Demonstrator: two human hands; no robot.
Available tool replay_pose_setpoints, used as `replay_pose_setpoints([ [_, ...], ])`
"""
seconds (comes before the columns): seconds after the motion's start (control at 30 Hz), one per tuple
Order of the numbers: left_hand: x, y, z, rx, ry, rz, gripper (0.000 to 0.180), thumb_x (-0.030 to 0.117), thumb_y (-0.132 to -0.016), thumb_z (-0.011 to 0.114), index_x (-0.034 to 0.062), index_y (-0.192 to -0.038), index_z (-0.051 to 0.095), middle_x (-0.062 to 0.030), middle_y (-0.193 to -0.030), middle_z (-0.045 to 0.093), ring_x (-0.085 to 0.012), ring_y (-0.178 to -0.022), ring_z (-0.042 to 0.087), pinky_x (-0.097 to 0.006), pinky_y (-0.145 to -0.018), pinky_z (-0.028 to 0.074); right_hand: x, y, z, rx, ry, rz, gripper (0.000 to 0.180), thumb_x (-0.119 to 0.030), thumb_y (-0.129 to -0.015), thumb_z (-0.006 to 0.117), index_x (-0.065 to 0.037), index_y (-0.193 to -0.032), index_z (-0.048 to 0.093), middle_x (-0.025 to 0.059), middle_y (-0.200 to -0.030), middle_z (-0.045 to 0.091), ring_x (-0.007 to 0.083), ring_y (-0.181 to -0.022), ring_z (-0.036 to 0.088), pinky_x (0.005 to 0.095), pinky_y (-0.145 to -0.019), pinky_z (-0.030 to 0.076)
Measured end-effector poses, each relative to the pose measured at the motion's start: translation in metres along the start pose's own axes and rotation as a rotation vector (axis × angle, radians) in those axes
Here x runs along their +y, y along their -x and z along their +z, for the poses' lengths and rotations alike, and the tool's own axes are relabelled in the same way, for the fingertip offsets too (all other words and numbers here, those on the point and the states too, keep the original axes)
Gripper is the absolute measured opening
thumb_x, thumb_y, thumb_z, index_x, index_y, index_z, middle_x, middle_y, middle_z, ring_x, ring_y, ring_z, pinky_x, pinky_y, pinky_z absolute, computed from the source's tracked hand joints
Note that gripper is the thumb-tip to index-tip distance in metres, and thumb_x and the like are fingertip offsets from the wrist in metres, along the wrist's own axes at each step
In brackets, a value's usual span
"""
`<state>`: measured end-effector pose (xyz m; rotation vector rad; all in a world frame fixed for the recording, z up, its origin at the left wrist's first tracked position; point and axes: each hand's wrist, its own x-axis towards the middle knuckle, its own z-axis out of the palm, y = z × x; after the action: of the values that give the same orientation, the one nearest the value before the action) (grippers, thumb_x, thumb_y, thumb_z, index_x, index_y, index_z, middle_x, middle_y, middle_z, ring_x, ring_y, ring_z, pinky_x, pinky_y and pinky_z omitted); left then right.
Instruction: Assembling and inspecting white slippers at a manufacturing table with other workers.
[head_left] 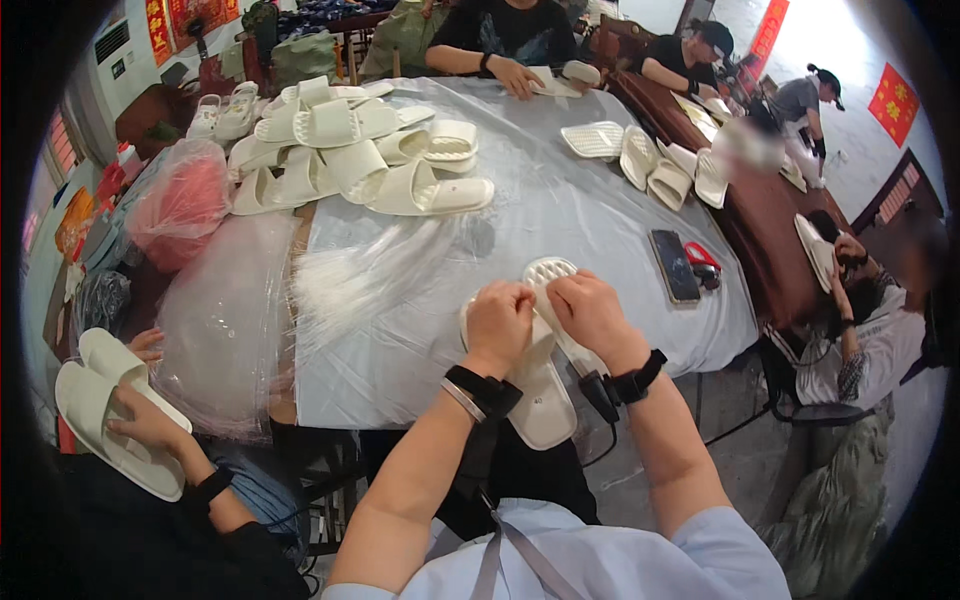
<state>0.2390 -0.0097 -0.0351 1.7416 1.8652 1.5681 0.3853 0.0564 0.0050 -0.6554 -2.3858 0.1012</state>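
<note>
A pair of cream slippers lies under my hands at the table's near edge. The left slipper (541, 405) hangs over the edge, and the right slipper (548, 268) shows its bumpy underside beyond my fingers. My left hand (503, 322) is closed over the left slipper, knuckles up. Close beside it, my right hand (592, 312) is closed over the right slipper. Both sets of fingertips are curled out of sight, so whatever they pinch is hidden. A loose bundle of thin clear plastic strands (365, 285) lies to the left of my hands.
Stacked cream slippers (340, 150) fill the table's far left. More slippers (650, 160) lie far right, beyond a phone (675, 265) and red-handled scissors (705, 262). Clear plastic bags (225, 310) cover the left side. Co-workers sit around; one at left holds slippers (110, 420).
</note>
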Motion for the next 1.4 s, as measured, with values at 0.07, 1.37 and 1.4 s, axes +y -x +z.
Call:
replay_pose_setpoints([
  [0.07,0.0,0.0,-0.001,0.002,0.032,-0.042,0.01,0.014,-0.08,0.065,0.0042,-0.078,0.067,-0.0122,-0.076,0.062,-0.0294,-0.07,0.061,-0.038,-0.065,0.048,-0.005,0.001,-0.001,-0.009,-0.009,0.03,0.006,-0.011,-0.079,0.06,-0.009,-0.073,0.059,0.008,-0.069,0.062,0.0292,-0.071,0.059,0.0402,-0.063,0.049],
  [1.37,0.017,-0.034,-0.007,-0.56,0.119,-0.24,0.049,0.026,-0.084,0.068,0.0021,-0.125,0.057,-0.0141,-0.105,0.065,-0.0228,-0.097,0.061,-0.033,-0.085,0.048,0.014,0.061,-0.056,-0.142,-0.083,0.202,0.025,-0.032,-0.089,0.06,-0.007,-0.095,0.061,0.0119,-0.076,0.062,0.0328,-0.075,0.061,0.043,-0.066,0.049],
  [1.4,0.015,-0.034,-0.009,-0.585,0.102,-0.265,0.046,0.023,-0.085,0.067,0.0017,-0.124,0.057,-0.0127,-0.104,0.065,-0.0205,-0.095,0.06,-0.032,-0.084,0.048,0.016,0.061,-0.057,-0.146,-0.077,0.178,0.026,-0.033,-0.089,0.06,-0.008,-0.097,0.062,0.012,-0.077,0.063,0.0327,-0.075,0.061,0.0427,-0.066,0.049],
])
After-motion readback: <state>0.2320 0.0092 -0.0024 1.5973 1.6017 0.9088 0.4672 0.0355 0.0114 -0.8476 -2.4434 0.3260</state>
